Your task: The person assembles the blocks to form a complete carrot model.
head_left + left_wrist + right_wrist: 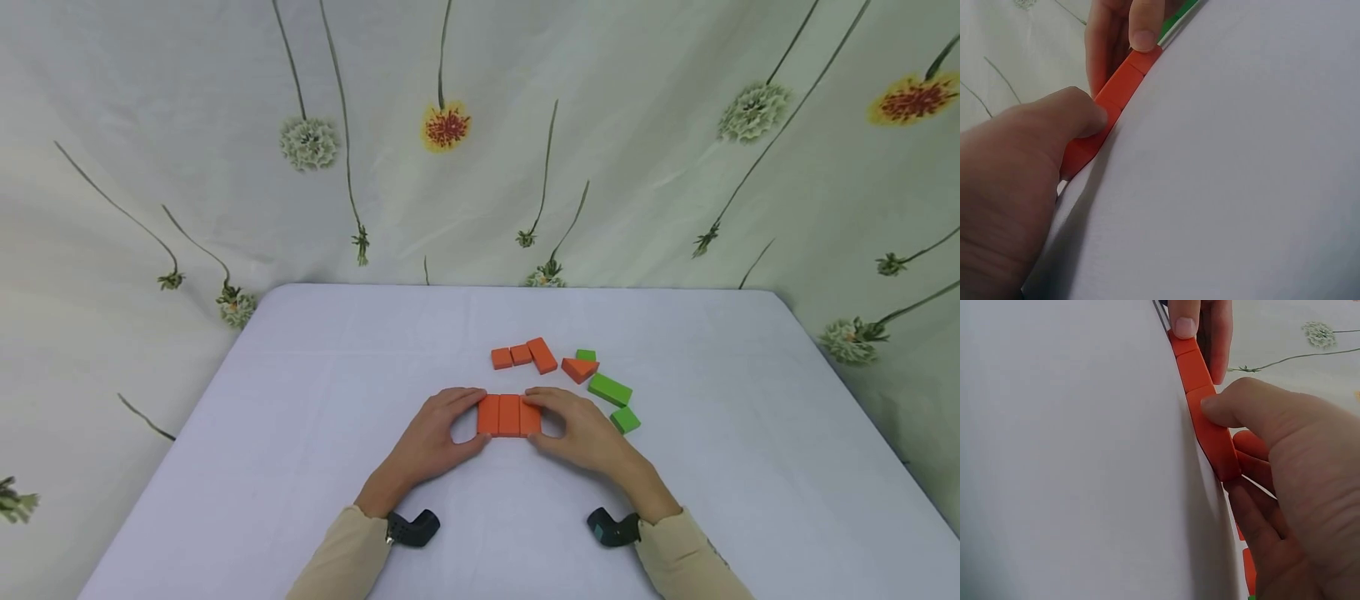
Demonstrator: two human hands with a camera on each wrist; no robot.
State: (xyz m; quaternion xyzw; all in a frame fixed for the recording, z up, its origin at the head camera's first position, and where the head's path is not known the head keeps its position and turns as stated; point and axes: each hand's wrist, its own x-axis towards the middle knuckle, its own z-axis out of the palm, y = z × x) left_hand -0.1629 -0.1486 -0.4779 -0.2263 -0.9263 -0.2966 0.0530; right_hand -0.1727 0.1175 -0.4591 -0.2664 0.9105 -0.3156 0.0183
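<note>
Lying side by side on the table, three orange blocks point their long axes 6 to 12 o'clock; your left hand pinches the 9 o'clock block end to end, your right hand the 3 o'clock block. Farther out sit three green blocks, 1 to 3 o'clock, and four other orange pieces, 12 to 2.
</note>
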